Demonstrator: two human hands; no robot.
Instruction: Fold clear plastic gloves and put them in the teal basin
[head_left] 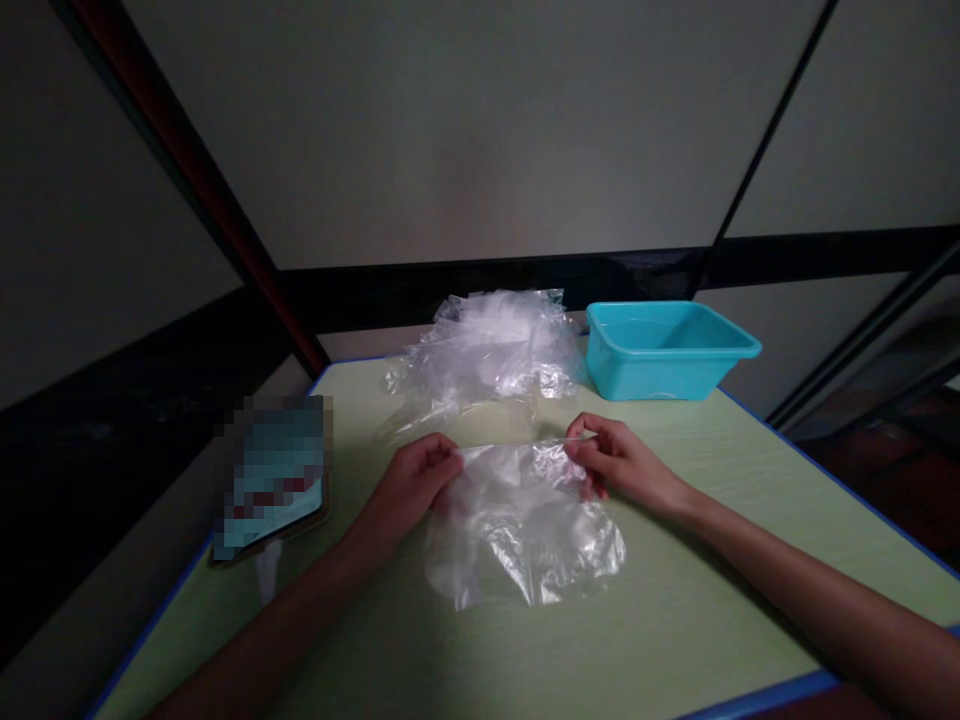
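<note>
A thin, crinkled clear plastic bag [525, 530] is stretched by its far edge between my two hands, its body spread toward me low over the table. My left hand [424, 475] pinches the far left corner between thumb and fingers. At the far right corner, the thumb and forefinger of my right hand [611, 455] close on the same edge, with the other fingers curled beneath. Just beyond my hands lies a loose heap of similar clear plastic [499, 345], shiny and crumpled.
A turquoise plastic basin [652, 375] stands at the back right of the pale green, blue-edged table [720, 590]. On the left a mirror-like framed panel [281, 480], its face pixelated, leans on a stand. Behind the table rises a pale panelled wall [480, 130] with a dark band.
</note>
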